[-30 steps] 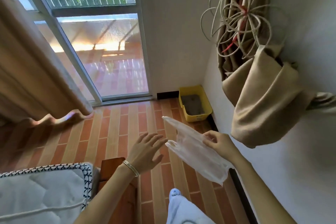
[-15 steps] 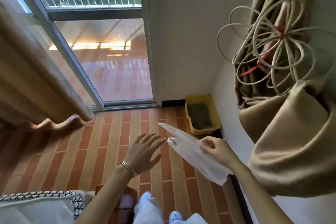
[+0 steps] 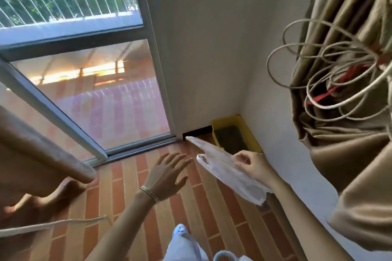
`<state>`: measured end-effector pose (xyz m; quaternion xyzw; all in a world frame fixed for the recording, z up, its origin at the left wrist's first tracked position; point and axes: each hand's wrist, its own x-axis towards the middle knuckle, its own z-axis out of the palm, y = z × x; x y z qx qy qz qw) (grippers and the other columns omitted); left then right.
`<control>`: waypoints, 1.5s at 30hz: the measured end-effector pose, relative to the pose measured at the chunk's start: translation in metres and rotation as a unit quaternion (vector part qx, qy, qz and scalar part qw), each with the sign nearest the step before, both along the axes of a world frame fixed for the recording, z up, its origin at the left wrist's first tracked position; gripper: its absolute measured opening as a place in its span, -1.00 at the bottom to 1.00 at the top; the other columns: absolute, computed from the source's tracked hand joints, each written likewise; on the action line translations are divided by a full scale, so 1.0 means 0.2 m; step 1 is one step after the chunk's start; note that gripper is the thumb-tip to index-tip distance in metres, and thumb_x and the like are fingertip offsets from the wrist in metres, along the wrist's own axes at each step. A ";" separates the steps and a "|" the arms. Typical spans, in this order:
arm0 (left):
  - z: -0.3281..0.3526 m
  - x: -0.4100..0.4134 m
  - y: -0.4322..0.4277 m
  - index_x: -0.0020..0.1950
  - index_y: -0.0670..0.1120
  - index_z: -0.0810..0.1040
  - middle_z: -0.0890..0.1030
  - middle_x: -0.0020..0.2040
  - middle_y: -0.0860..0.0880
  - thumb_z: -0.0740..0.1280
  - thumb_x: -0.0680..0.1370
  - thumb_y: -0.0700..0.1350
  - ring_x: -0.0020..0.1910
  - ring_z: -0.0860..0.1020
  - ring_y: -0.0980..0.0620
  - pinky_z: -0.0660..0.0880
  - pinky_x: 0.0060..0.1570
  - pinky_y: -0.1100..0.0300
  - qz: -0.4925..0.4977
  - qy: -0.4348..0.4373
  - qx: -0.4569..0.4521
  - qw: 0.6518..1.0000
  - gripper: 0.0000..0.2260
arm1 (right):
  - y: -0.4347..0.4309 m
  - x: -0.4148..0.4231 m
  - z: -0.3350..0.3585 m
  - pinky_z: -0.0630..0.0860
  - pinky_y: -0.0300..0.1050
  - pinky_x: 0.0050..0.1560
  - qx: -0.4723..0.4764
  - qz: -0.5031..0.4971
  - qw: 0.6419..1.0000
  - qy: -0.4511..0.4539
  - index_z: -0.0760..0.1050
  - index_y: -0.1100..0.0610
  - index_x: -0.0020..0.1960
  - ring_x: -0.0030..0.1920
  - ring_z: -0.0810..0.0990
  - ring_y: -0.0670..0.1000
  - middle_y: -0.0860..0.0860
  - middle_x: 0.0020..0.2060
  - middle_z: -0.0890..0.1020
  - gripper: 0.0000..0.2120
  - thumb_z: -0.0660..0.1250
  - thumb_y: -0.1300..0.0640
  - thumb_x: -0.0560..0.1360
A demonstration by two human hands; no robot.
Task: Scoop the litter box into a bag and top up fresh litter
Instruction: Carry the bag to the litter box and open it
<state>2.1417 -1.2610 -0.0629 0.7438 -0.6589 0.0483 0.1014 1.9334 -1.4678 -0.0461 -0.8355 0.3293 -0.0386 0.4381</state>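
Observation:
A yellow litter box holding dark grey litter stands on the floor in the far corner against the wall. In front of it my right hand pinches a flat, folded translucent white plastic bag, which points toward the box and covers its near left rim. My left hand hovers beside the bag with fingers spread and straight, holding nothing; thin bangles circle its wrist.
The floor is orange brick-pattern tile. A glass sliding door fills the left, with a beige curtain hanging over it. On the right wall hang a bunched beige curtain and coiled white cable. My slippered foot shows below.
The view has moved forward and the litter box is closer. The mattress and wooden stand have left the frame. Both hands keep the same pose, the bag still pinched.

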 end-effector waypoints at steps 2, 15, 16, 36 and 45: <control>0.01 0.15 -0.03 0.26 0.00 0.54 0.61 0.17 -0.02 0.47 0.37 0.05 0.15 0.57 -0.04 0.49 0.15 -0.07 -0.024 -0.005 0.003 1.000 -0.53 | 0.00 0.11 0.00 0.58 -0.19 -0.08 -0.005 -0.016 1.000 -0.005 0.54 0.06 0.04 -0.07 0.58 -0.13 -0.07 -0.11 0.63 -0.87 0.30 0.06 0.52; -0.14 0.71 -0.32 0.27 0.04 0.51 0.59 0.19 0.02 0.42 0.38 0.09 0.18 0.55 -0.01 0.44 0.20 -0.01 -0.109 0.025 0.048 0.993 -0.53 | -0.14 0.48 -0.16 0.52 -0.26 -0.08 0.017 -0.104 0.994 0.031 0.54 -0.04 0.02 -0.07 0.57 -0.19 -0.14 -0.11 0.63 -0.88 0.36 0.07 0.48; -0.14 0.75 -0.36 0.27 0.03 0.52 0.59 0.19 0.01 0.44 0.37 0.09 0.18 0.55 -0.02 0.45 0.20 -0.02 -0.114 0.025 0.047 0.992 -0.52 | -0.17 0.51 -0.17 0.53 -0.25 -0.08 0.018 -0.111 0.993 0.033 0.54 -0.05 0.02 -0.07 0.57 -0.19 -0.14 -0.11 0.63 -0.88 0.36 0.07 0.48; -0.13 1.44 -1.51 0.27 0.00 0.53 0.60 0.17 0.00 0.49 0.34 0.00 0.14 0.57 -0.03 0.49 0.15 -0.01 -0.265 0.010 0.042 0.963 -0.50 | -0.82 1.08 -0.19 0.48 -0.39 -0.12 0.036 -0.262 0.964 0.019 0.55 0.04 0.02 -0.06 0.57 -0.20 -0.15 -0.11 0.63 -0.89 0.33 0.10 0.51; -0.31 1.65 -1.82 0.24 -0.05 0.56 0.62 0.13 -0.04 0.52 0.33 -0.05 0.11 0.59 -0.08 0.48 0.12 -0.09 -0.349 0.024 0.055 0.935 -0.51 | -0.89 1.25 -0.34 0.47 -0.38 -0.10 0.050 -0.345 0.937 0.016 0.55 0.12 0.09 -0.03 0.58 -0.13 -0.08 -0.06 0.63 -0.83 0.32 0.13 0.52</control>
